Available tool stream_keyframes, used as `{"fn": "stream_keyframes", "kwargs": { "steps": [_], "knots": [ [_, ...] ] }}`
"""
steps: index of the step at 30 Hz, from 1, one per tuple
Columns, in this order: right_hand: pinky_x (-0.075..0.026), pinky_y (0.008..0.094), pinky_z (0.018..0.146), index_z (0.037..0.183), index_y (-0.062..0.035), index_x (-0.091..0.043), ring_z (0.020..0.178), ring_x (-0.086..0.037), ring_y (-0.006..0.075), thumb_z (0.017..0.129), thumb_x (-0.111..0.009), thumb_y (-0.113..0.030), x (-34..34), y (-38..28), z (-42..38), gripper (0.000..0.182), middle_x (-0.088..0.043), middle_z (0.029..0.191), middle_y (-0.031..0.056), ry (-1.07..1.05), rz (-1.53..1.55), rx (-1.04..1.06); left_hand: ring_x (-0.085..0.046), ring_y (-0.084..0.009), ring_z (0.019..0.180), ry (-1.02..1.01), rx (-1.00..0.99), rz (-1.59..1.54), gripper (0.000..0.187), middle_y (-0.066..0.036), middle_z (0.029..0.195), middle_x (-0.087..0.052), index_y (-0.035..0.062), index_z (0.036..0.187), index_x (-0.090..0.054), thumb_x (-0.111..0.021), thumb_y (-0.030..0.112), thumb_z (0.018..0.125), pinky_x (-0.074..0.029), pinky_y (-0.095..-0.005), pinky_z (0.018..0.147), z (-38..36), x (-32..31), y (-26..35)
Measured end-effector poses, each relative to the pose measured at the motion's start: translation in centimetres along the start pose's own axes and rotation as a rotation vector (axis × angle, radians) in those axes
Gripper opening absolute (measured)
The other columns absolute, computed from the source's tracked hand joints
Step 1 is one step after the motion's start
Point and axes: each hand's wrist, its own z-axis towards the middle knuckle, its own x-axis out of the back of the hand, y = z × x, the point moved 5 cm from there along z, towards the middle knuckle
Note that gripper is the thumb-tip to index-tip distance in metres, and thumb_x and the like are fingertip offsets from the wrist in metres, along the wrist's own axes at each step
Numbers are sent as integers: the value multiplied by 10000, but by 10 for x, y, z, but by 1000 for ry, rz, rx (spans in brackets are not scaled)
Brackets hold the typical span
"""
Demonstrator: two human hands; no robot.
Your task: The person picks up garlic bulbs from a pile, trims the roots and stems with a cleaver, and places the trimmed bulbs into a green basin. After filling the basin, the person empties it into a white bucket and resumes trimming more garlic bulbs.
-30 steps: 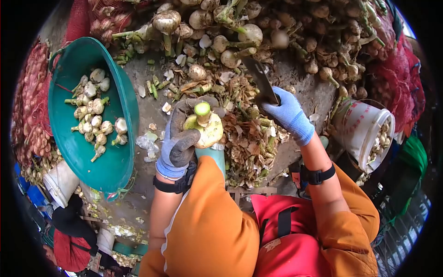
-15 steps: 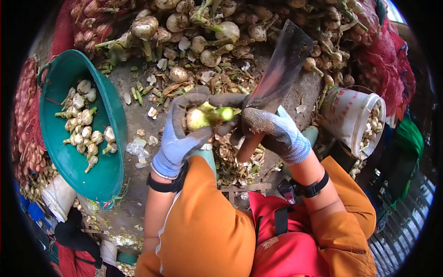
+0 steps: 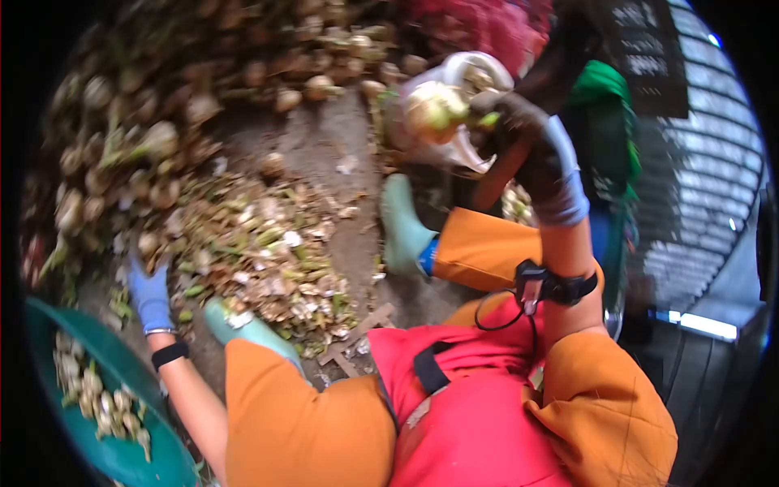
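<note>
At the upper right, my right hand (image 3: 519, 134), in a dirty glove, is closed around the brown handle of a large knife (image 3: 497, 180). Its dark blade blurs into the background beyond the hand. The same hand grips a pale garlic bulb (image 3: 434, 112) by its green stem, and the bulb overlaps the white bucket (image 3: 406, 130) in this view. My left hand (image 3: 149, 288) reaches down at the left edge of the garlic pile (image 3: 162, 142). Its blurred fingers appear apart, around a small bulb (image 3: 148, 243) lying there.
A green tub (image 3: 89, 337) with trimmed garlic bulbs stands at the lower left. Peelings and cut stems (image 3: 260, 243) lie heaped between my boots. A red mesh sack (image 3: 487, 28) sits behind the bucket, with green cloth (image 3: 600, 85) at the right.
The hands have parted: my right hand has carried the bulb and knife up and right to the bucket, while my left let go and moved left to the pile. The camera has turned right.
</note>
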Motion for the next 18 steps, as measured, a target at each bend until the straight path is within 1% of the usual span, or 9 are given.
{"fn": "stream_keyframes", "kwargs": {
  "steps": [2, 4, 8, 10, 11, 12, 13, 16, 18],
  "knots": [
    [-513, 282, 724, 1117, -8, -658, 859, -636, 130, 939, -632, -318, 62, -34, -38, 359, -671, 1033, 66, 329, 34, 94, -452, -263, 1313, -35, -38, 44, 770, -178, 1442, -466, 19, 1469, -374, -738, 29, 791, -350, -349, 1103, 9, -2, 9],
    [-510, 259, 665, 1052, -29, -674, 750, -625, 99, 900, -701, -330, 114, -61, -67, 339, -679, 922, 37, 567, -566, -147, -445, -247, 1310, 43, 0, -187, 819, -158, 1430, -479, 21, 1483, -342, -747, 5, 771, -338, -343, 1105, 28, -14, -71],
    [-480, 222, 578, 959, -49, -680, 665, -580, 53, 866, -741, -307, 108, -49, -76, 280, -633, 777, -7, 601, -465, -223, -563, -214, 1135, -62, 116, -414, 774, -102, 1324, -532, 39, 1456, -382, -716, -47, 763, -474, -320, 959, 49, -29, -172],
    [-479, 229, 587, 967, -44, -676, 673, -580, 52, 859, -749, -295, 81, -38, -55, 283, -643, 802, -6, 501, -374, -124, -609, -193, 986, -90, 484, -587, 719, -78, 1215, -575, 46, 1441, -395, -684, -26, 786, -522, -287, 827, 21, -34, -143],
    [-486, 236, 609, 984, -38, -674, 690, -585, 55, 856, -751, -292, 63, -38, -46, 295, -654, 822, -2, 461, -383, -44, -573, -209, 1128, -147, 447, -685, 677, -119, 1347, -520, 4, 1411, -434, -677, -69, 783, -492, -292, 946, 17, -38, -139],
    [-492, 244, 631, 1000, -31, -672, 706, -591, 58, 853, -753, -288, 41, -41, -36, 307, -665, 842, 3, 413, -392, 38, -613, -214, 1072, -142, 230, -711, 606, -112, 1295, -561, 6, 1377, -476, -634, -59, 795, -535, -306, 892, 2, -31, -69],
    [-498, 255, 681, 1025, -21, -671, 751, -599, 56, 845, -756, -270, 14, -51, -27, 319, -680, 867, 16, 418, -423, 224, -626, -214, 1046, -169, 368, -842, 592, -107, 1265, -580, 11, 1369, -489, -615, -56, 795, -540, -319, 887, -12, -25, -36],
    [-513, 305, 742, 1023, -62, -678, 816, -625, 118, 823, -761, -240, -56, -18, 4, 280, -678, 883, 46, 54, -674, 247, -643, -186, 839, -14, 493, -1023, 516, -69, 1076, -640, 65, 1331, -536, -554, -23, 823, -551, -307, 686, -51, 1, 76],
    [-528, 365, 785, 1022, -84, -676, 863, -663, 225, 781, -773, -275, -132, 26, 16, 323, -660, 932, 93, -369, -546, -136, -636, -140, 842, 36, 464, -831, 530, -44, 1084, -643, 69, 1307, -568, -594, 71, 777, -521, -263, 653, -65, 11, 69]
  ]
}}
